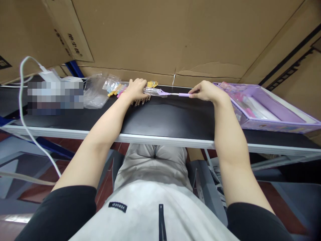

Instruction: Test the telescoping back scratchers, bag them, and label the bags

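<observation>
A slim purple stick (184,95) with a bare silver section stretches between my hands above the black tabletop. My right hand (204,91) pinches its purple end between thumb and fingers. At the other end, a clear plastic wrapper (151,91) covers part of the stick, and my left hand (136,89) is closed on this wrapper. Beneath and beside the left hand lie several metal-tipped sticks (141,101) and yellow pronged pieces (152,83). Left of that hand are small yellow, pink and blue pieces (115,91). The left fingertips are partly hidden.
An open purple box (278,125) with plastic-wrapped pink items stands at the right. Clear plastic bags (95,92) lie at the left, near a white cable (22,100) and a blurred-out area. Cardboard (160,40) walls the back; a metal rail (165,140) edges the front.
</observation>
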### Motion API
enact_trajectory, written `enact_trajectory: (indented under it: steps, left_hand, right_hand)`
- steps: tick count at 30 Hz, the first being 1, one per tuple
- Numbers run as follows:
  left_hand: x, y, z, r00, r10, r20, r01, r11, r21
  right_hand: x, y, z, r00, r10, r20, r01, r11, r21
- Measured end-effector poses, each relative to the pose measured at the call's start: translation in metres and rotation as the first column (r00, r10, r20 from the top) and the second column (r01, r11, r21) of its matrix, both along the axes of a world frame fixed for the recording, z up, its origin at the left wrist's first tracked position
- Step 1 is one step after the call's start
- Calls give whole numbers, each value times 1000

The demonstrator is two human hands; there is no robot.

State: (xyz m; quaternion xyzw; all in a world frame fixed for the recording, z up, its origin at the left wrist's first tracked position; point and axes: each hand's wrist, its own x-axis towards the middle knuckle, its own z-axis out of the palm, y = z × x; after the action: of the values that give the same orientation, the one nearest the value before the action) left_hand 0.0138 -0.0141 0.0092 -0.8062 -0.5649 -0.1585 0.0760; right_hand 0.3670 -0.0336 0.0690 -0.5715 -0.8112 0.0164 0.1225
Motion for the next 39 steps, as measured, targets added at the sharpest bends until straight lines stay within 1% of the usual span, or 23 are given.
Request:
enact_trajectory:
  steps: [3,10,15,19,23,30,35,39]
  left_hand:
    - [2,-1,1,1000,-27,-1,27,1000,-1]
    - [13,-6,2,996,-86,9,86,996,-21]
    - [13,-2,0,999,-53,5,53,998,17]
    - [6,2,0,1000,-27,-6,27,1000,11]
    - [4,3,-1,998,-58,4,58,998,21]
    - [14,1,0,995,-96,-29,97,995,29]
    - [19,-4,4,993,-115,-37,115,993,0]
    - [19,-5,5,992,-120,-44,119,993,-14]
  right_hand:
    - [-3,-1,0,999,30,-10,-30,1000,9]
    - [-17,-7,1,999,42,-17,-42,999,1]
    - [-18,-9,3,999,32,1,-32,999,5]
    - [-13,-9,4,1000,9,9,-9,1000,-13]
    - [-12,-10,4,1000,-7,11,7,1000,-24]
    - [-22,-9,1,997,79,-1,-79,997,16]
    - [-33,-9,-4,990,139,-35,-137,989,61]
    - [-41,-9,-9,986,149,-69,-145,987,63]
